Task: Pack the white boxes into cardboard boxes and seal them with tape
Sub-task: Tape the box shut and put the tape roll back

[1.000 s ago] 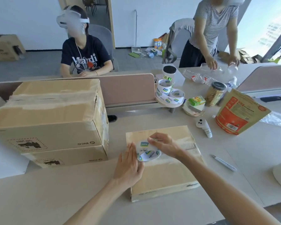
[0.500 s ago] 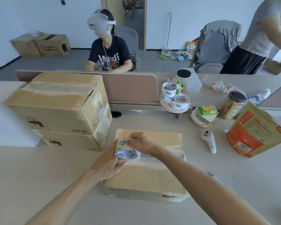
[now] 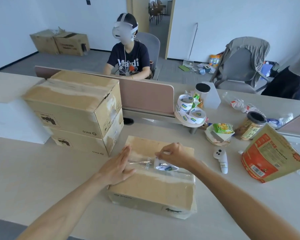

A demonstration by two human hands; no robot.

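Two hands on the near cardboard box (image 3: 152, 189), which lies flaps-shut on the counter (image 3: 42, 179), dead ahead. Left hand (image 3: 117, 168): flat, fingers (image 3: 126, 152) straight and together, pressing the box top at its left end. Right hand (image 3: 176, 155): fingers (image 3: 163, 152) curled, pinching the tape roll (image 3: 164, 166) from above. Roll rests tilted on the box top, roughly mid-length. Clear tape strip (image 3: 141, 161) runs from the roll to the left hand along the top seam, wrinkled partway. Older cloudy tape bands (image 3: 171, 181) cross the same top and wrap over the right edge

Other task items: stack of two sealed cardboard boxes (image 3: 73, 110) just beyond the left hand, near the worked box's far-left corner, can't tell if touching. White box (image 3: 12, 118) sits just beside the stack on its left, at the far left of the counter

Rest: spare tape rolls (image 3: 189, 110) piled on a small round stand (image 3: 190, 124) behind the box. White controller (image 3: 221, 159) just right of the box, red pouch (image 3: 270, 155) further right, black-lidded jar (image 3: 253, 124) behind the pouch. Pink divider (image 3: 145, 94) runs across the counter; a person (image 3: 128, 61) in a dark T-shirt sits on the other side
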